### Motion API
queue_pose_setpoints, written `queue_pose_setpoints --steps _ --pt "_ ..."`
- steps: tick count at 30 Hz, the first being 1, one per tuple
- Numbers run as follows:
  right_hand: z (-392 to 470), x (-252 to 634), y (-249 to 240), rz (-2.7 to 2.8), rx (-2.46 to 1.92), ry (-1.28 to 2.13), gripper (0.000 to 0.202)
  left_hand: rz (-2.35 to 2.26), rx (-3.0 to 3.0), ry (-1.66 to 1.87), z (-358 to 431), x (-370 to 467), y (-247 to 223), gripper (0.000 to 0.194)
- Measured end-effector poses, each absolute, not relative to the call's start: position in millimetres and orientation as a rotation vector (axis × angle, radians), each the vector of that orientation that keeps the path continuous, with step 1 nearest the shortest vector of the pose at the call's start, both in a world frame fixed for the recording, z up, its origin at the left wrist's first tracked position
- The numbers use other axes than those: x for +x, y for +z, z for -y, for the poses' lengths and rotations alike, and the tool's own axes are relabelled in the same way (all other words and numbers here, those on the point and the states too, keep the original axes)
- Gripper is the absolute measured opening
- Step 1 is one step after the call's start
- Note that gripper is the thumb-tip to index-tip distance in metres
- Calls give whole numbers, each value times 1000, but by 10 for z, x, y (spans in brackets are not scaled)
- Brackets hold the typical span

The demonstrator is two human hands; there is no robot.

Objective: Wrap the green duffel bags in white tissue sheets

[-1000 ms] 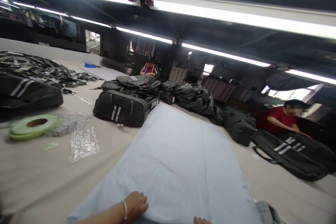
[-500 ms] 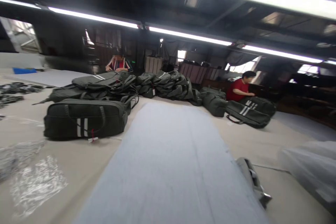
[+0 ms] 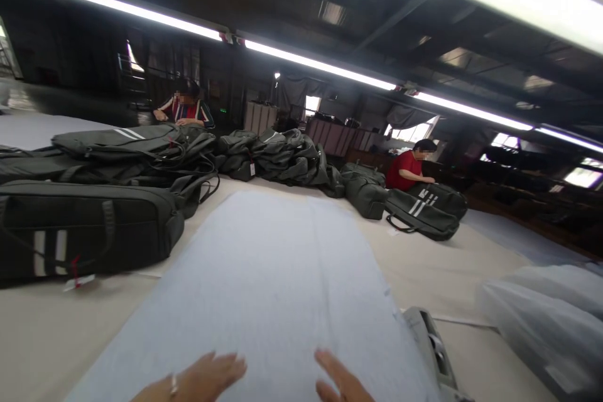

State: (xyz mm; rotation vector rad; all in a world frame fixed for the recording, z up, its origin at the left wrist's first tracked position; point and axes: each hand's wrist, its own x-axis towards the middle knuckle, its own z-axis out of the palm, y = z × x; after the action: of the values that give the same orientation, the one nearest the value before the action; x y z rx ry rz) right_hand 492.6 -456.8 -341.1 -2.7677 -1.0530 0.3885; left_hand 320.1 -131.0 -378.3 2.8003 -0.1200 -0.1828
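My left hand [image 3: 210,377], with a bracelet at its wrist, is over the near end of a pale blue-grey cloth [image 3: 273,276]. Its fingers stretch toward the right and hold nothing. My right hand [image 3: 342,380] enters from the bottom edge, fingers apart, with a gap of cloth between the two hands. Whether either hand touches the cloth I cannot tell. To the right of the cloth lies a grey tape dispenser-like device [image 3: 433,345], cut off at the bottom. A dark green duffel bag [image 3: 136,232] with white stripes and a red-stringed tag stands to the left.
Behind are piled dark green bags [image 3: 292,157]. A person in red [image 3: 402,169] leans by a striped bag [image 3: 424,210] at the right; another person in striped sleeves [image 3: 186,113] is at the back left. Clear plastic-wrapped goods [image 3: 541,308] lie at the right.
Both my hands have come into view from the bottom edge. My view has turned to the right, so the bags appear further left, and the clear plastic at the left is out of sight.
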Motion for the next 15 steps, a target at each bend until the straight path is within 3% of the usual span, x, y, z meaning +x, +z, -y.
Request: queue_pose_setpoints --steps 2,6,10,15 --pt "4358 5612 -3392 1008 -2715 243 56 106 2798 -230 1317 3836 -3502 94" --pt "3991 6894 -3615 821 -2693 -157 70 -35 2857 -67 1347 5243 -3204 92" --pt "3920 7686 -4287 771 -2841 -324 75 -155 2893 -2 1315 6202 -3668 95" --pt "4117 7975 -5068 899 -2917 -375 77 -191 2871 -103 1212 6513 -4427 90"
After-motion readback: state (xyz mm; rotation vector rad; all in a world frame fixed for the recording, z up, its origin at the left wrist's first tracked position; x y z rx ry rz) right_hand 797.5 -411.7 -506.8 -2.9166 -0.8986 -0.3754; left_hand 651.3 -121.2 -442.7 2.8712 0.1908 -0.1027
